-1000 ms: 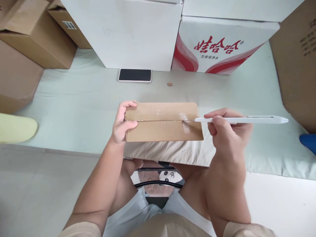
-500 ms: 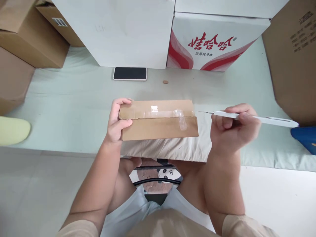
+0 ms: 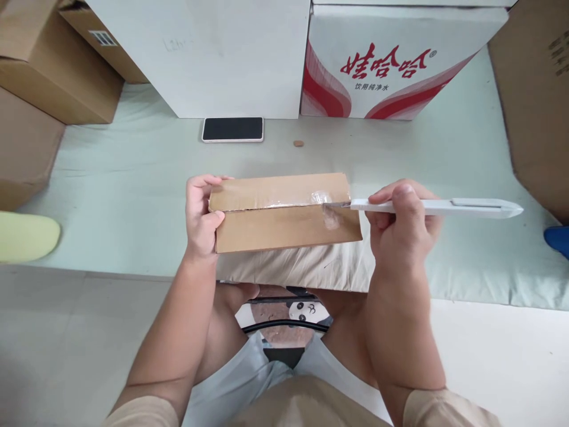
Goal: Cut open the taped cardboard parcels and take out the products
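My left hand (image 3: 202, 216) grips the left end of a long brown cardboard box (image 3: 284, 228), thumb on the near flap and fingers at the back corner. Clear tape (image 3: 319, 197) runs along the seam between the two flaps, with a crumpled patch near the right end. A white utility knife (image 3: 444, 206) is in my closed right hand (image 3: 402, 219), just right of the box. Its thin blade lies at the seam by the tape patch; how deep the tip goes I cannot tell.
Behind the box a phone (image 3: 233, 129) and a small brown scrap (image 3: 298, 143) lie on the pale green cloth (image 3: 146, 178). White cartons (image 3: 395, 65) stand at the back, brown boxes (image 3: 75, 71) at the left. A blue object (image 3: 558, 240) sits at the right edge.
My right hand has brought the knife leftward, and its blade now meets the box seam. The box has tilted and shifted slightly, still held by my left hand.
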Motion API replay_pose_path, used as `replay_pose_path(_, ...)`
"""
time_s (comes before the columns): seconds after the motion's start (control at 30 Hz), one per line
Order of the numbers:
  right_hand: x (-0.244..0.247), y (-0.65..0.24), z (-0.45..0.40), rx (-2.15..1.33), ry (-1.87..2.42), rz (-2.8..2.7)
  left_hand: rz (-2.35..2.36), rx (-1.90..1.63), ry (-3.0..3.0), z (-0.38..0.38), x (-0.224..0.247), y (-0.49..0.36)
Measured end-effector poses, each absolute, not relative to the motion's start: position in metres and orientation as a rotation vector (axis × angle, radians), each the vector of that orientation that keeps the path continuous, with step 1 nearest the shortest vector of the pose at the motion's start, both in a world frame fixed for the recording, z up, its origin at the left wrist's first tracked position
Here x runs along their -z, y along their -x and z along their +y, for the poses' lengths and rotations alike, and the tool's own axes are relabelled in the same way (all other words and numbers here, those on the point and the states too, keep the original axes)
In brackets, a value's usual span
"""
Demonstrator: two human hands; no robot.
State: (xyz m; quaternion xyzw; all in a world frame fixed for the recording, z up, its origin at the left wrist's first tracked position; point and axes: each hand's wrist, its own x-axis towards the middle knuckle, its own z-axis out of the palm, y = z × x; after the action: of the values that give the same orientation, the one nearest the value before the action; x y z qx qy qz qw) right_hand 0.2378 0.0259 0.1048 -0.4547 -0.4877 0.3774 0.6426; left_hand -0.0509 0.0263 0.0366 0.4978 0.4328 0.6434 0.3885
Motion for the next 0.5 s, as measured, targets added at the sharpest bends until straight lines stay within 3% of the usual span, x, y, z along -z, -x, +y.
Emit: replay_pose_path(0.5,-0.1058,-0.2279,0.0261,-0.670,1.257,-1.133,1.140,-1.636,-1.332,0.0256,-0.0329,0.0493)
